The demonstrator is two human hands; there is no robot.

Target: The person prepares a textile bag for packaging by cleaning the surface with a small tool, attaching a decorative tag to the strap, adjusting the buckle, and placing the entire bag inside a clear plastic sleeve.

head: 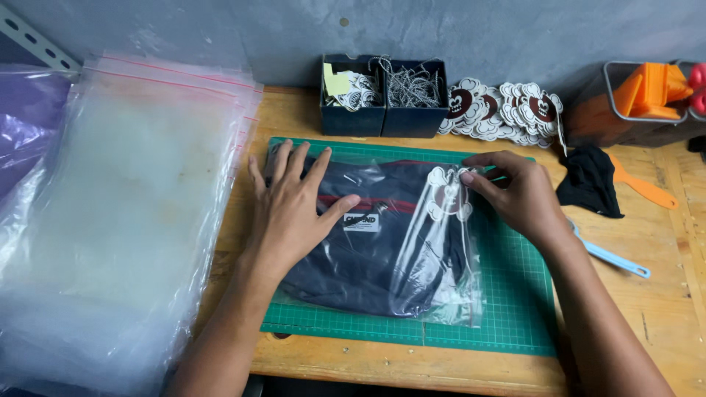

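Clear plastic bag holding dark clothing lies mid-mat. Left hand presses flat and open on it; right hand pinches the bag's right edge beside a tag.

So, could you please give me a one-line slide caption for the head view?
Left hand flattens a bagged dark garment on a green cutting mat while right hand pinches its cloud-shaped tag.

The bagged garment is lying on the cutting mat at the tabletop's middle. A stack of plastic bags is lying at the left edge, two small boxes are standing behind the mat, and paper tags are lying right of them.
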